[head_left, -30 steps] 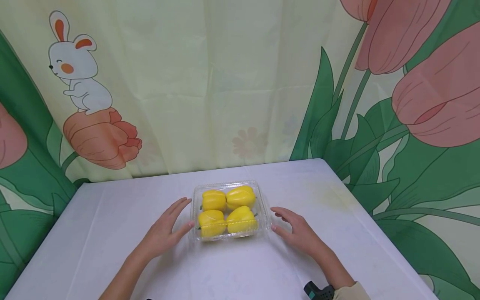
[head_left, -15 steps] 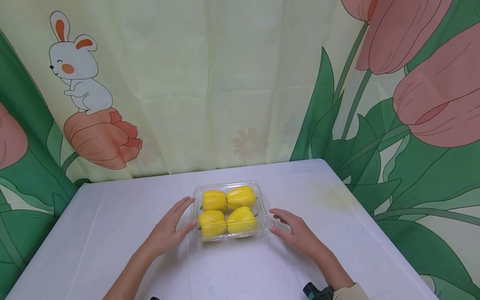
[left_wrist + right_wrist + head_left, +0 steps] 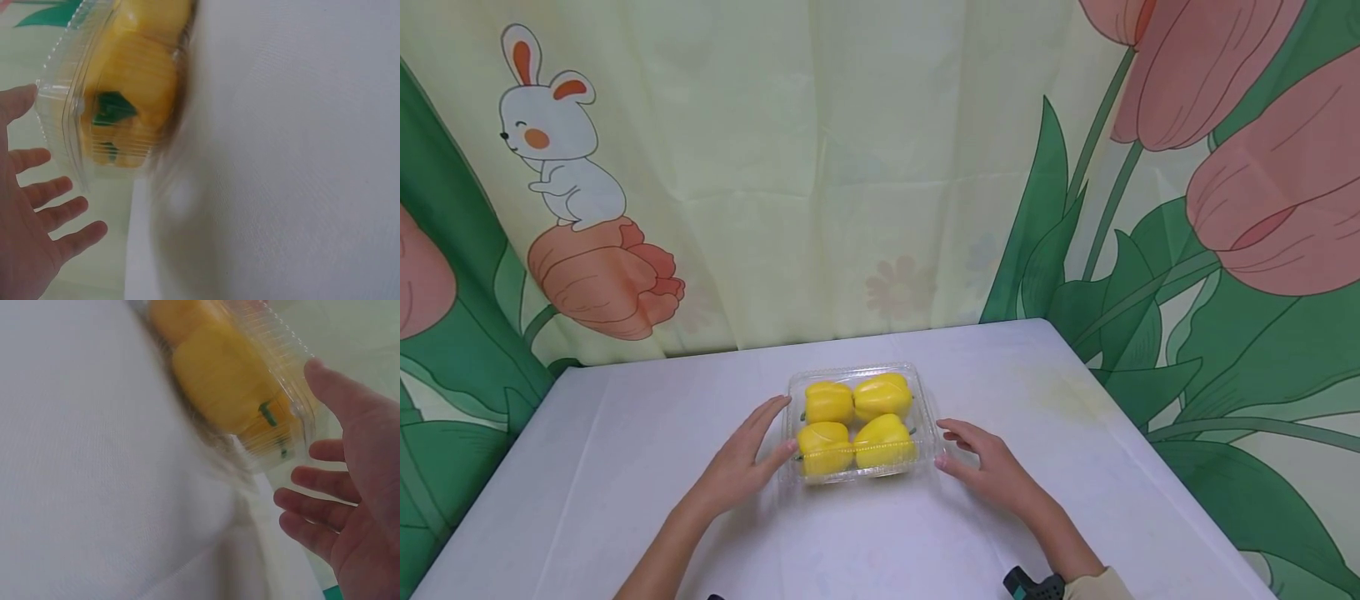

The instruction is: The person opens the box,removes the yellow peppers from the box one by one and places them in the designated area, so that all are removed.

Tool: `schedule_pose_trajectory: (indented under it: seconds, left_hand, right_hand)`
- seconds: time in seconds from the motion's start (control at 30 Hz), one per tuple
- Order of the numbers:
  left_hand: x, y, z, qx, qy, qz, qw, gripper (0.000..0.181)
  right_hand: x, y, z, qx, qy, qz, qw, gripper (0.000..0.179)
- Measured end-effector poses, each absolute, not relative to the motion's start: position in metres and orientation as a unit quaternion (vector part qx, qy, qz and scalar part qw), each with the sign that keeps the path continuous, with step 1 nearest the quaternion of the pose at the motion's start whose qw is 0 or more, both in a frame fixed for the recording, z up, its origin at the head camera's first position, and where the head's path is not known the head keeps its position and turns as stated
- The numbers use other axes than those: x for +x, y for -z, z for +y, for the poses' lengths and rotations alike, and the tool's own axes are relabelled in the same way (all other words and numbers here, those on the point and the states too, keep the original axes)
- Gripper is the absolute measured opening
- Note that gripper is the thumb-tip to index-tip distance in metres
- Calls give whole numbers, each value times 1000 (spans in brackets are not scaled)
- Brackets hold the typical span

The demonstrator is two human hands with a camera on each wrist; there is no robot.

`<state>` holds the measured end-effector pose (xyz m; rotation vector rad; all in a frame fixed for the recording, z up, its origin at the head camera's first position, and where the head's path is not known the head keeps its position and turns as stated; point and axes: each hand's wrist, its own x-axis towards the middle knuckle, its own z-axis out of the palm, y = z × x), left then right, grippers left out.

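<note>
Clear pepper box [image 3: 854, 472], partial in wrist views

A plain beige sleeve [image 3: 1099, 586] ends on the right forearm [image 3: 1062, 533], beside a black wrist camera [image 3: 1042, 588] with a rounded end and 1 teal patch [image 3: 1017, 592]. The left hand [image 3: 733, 471], right hand [image 3: 996, 475] and left forearm [image 3: 670, 542] are bare; 1 dark piece [image 3: 715, 597] near the latter is too cropped to identify.

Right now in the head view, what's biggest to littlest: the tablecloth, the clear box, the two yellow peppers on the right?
1. White tablecloth
2. Clear plastic box
3. Front-right yellow bell pepper and back-right yellow bell pepper: too alike to rank
</note>
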<state>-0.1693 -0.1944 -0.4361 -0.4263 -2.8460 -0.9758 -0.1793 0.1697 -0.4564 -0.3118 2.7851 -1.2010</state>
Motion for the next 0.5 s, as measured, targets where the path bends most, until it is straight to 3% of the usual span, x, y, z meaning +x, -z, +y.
schedule_pose_trajectory:
  seconds: [0.5]
  left_hand:
    - [-171, 440, -193, -143, 341, -928, 54, 67]
  right_hand:
    - [-181, 461, 170, -119, 414, 902, 42, 68]
